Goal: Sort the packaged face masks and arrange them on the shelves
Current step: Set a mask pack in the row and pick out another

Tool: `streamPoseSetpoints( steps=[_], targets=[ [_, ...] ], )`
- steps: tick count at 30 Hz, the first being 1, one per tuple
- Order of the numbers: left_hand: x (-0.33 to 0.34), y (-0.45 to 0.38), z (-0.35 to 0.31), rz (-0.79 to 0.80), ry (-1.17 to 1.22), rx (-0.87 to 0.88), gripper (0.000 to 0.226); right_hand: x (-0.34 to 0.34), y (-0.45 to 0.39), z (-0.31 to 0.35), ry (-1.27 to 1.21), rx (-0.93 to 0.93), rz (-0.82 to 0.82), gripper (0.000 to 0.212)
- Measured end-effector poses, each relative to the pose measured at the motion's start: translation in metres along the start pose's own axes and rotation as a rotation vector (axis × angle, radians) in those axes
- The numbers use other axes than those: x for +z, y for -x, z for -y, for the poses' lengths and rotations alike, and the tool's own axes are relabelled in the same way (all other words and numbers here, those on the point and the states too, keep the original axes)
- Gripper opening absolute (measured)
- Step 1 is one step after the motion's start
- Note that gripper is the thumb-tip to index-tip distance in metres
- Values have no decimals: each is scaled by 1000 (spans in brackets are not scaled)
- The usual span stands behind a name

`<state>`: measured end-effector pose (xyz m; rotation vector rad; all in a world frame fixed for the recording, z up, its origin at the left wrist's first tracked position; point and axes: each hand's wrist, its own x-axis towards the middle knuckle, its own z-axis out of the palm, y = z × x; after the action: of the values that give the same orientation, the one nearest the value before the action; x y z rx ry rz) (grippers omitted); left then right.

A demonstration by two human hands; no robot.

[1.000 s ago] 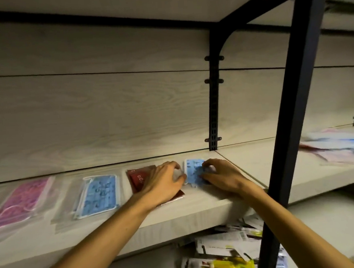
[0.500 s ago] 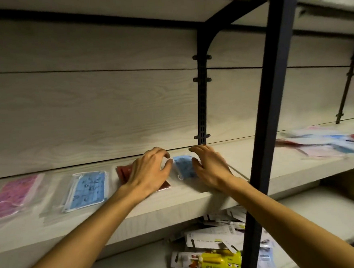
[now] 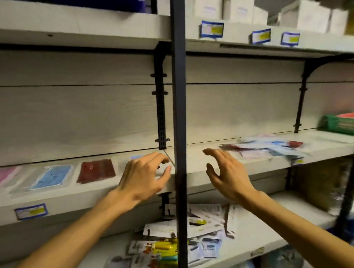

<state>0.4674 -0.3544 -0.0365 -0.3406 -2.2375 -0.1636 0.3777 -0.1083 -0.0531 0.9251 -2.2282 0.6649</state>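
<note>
Mixed-colour unsorted mask pile (image 3: 267,149) lies on middle shelf (image 3: 216,173), right of post. Right hand (image 3: 227,172) nearer, empty, fingers spread. Left hand (image 3: 142,178) loosely curled, empty, over sorted row.

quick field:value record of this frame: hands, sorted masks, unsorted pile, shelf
left hand: over the shelf's front edge, fingers loosely curved, holding nothing
right hand: raised, fingers spread, holding nothing, angled toward the pile
sorted row: pink mask pack, blue mask pack, dark red mask pack, lying flat side by side
fourth pack: blue, mostly hidden behind left hand
unsorted pile: mixed packs, blurred, on the shelf right of the black post
shelf: light wood, price label on front edge
</note>
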Motion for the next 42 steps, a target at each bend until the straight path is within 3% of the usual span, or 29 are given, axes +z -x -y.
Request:
streamPoseSetpoints(
  steps=[7,17,23,30,34,42],
  targets=[
    [66,-37,-99,175,-102,175,37,-64,42,-110,165,193,86,63],
    [174,-109,-148,312,-172,129,50,-91,69,-229,167,324,116,64],
    [246,-185,-157,365,-201,157,49,-91,30,-314,159,347,81,61],
    [317,-260,-142,540,-215,82,48,-92,-50,-400,150,399,194,51],
    [341,-278,-137,532,-125,19,48,-81,-82,-430,147,350,244,50],
    [365,-312,-147,458,-140,6,44,-53,-132,-480,181,317,500,56]
  ],
)
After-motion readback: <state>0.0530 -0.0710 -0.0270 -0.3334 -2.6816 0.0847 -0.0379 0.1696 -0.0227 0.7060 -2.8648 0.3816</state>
